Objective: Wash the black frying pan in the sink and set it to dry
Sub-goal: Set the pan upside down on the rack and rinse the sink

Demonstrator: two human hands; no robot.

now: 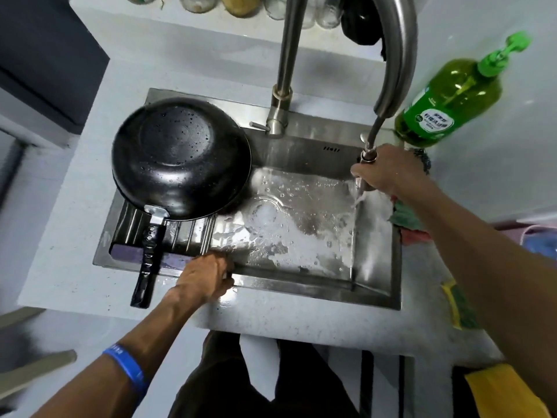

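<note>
We have the black frying pan (180,158) upside down on the ribbed drying rack (168,233) across the left end of the sink (376,294), beaded with water, its taped handle (149,267) reaching out over the near rim, so by our reckoning the washing is done and the pan is set to dry. Our right hand (388,173) is curled round the pull-out spray head (366,170) at the far right, and water runs from it down the right wall of the basin. Our left hand (208,277) rests on the near rim just right of the handle, fingers curled over the edge; whether it pinches anything we cannot tell. What is left looks like rinsing the basin: we would sweep the spray low from the right toward the drain (265,212), chasing the foam lying there, and keep the jet off the pan so it drains undisturbed. The basin holds a shallow film of water and suds. On the table at the far right leans a green pump bottle of dish soap (449,107), well filled.
</note>
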